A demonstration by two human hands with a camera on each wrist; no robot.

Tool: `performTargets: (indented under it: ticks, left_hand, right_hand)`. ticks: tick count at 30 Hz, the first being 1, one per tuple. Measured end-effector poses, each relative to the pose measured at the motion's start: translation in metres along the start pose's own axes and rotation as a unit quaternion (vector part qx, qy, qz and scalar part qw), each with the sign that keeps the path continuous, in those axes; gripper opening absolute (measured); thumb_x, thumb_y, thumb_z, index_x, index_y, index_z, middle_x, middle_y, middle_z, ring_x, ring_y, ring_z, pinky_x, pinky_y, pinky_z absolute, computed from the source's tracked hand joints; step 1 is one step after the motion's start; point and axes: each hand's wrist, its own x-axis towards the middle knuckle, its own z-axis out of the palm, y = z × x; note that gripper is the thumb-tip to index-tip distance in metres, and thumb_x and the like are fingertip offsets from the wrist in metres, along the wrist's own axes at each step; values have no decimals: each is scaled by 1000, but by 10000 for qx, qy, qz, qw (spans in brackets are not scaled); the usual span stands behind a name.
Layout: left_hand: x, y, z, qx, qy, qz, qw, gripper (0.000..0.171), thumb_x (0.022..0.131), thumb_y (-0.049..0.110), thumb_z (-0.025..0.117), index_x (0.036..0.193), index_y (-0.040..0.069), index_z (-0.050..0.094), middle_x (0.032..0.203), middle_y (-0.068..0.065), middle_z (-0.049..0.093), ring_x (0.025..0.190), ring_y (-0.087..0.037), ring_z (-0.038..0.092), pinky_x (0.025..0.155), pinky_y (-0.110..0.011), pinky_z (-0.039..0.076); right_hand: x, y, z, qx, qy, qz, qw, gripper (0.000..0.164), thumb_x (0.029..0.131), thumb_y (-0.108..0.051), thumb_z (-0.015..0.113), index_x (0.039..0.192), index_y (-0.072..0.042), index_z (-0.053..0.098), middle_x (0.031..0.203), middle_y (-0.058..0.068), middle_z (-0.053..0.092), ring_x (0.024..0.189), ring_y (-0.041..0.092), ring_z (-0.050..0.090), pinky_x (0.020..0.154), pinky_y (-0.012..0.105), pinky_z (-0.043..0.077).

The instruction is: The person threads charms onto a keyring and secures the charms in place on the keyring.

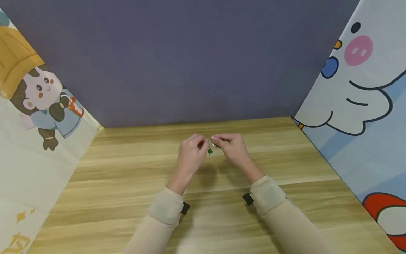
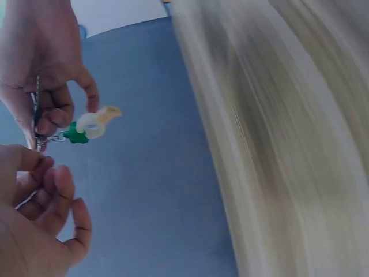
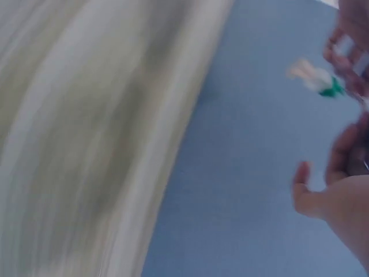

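Both hands meet over the wooden table, holding a keychain between them. My left hand (image 1: 191,152) pinches its metal fittings with thumb and fingertips. My right hand (image 1: 235,150) grips a thin silvery piece right beside the left fingertips. From the fittings a charm hangs on a short chain, its green part (image 1: 210,151) at the top. In the left wrist view the charm (image 2: 91,124) is green, then a white ring shape, then a pale yellowish tip. The right wrist view shows the charm (image 3: 317,81) blurred. Fingers hide most of the metal fittings.
The wooden table (image 1: 127,183) spreads beneath both forearms. A dark grey-blue panel (image 1: 196,63) rises along its far edge. Cartoon-printed panels stand at the left (image 1: 19,169) and the right (image 1: 364,81). Each sleeve carries a dark strap piece near the wrist.
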Motion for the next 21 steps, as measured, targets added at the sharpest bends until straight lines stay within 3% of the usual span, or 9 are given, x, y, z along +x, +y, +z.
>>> performTargets:
  ticks: [2,6,9,15,21]
  left_hand:
    - [0,3,1,-105,-96,-272,9995,22,104,13,63,93,0,78,84,-11,74,69,-17,64,62,-26,55]
    - [-2,7,-4,-190,-482,-967,9940,19,103,15,68,97,2,80,84,-9,76,67,-14,63,60,-26,54]
    - [-6,10,-9,-75,-612,-1102,9920,15,101,16,72,100,4,81,87,-8,77,69,-16,67,61,-27,56]
    - [-13,14,-11,477,-412,-217,9978,7,98,8,75,100,4,80,89,-9,79,75,-20,75,66,-28,62]
    - [-13,14,-8,1012,47,547,9933,5,93,5,79,89,5,83,81,-7,81,65,-16,74,63,-28,61]
  right_hand:
    - [1,-4,-2,-286,-71,21,9996,23,103,-27,73,113,-9,84,109,14,82,97,25,77,86,46,63]
    - [0,-9,-4,-1009,-401,-60,9941,23,104,-28,71,111,-11,85,105,11,83,91,24,74,75,36,59]
    - [-3,-11,-4,-1286,-634,-172,9895,23,105,-26,69,109,-10,84,99,12,81,83,22,68,69,32,53]
    - [-9,-11,-3,-1347,-782,-247,9875,22,106,-22,68,110,-7,83,101,14,80,81,17,65,71,31,54]
    - [-15,-13,-6,-1351,-766,-149,9878,23,106,-23,67,113,-8,83,111,12,80,89,21,70,75,33,56]
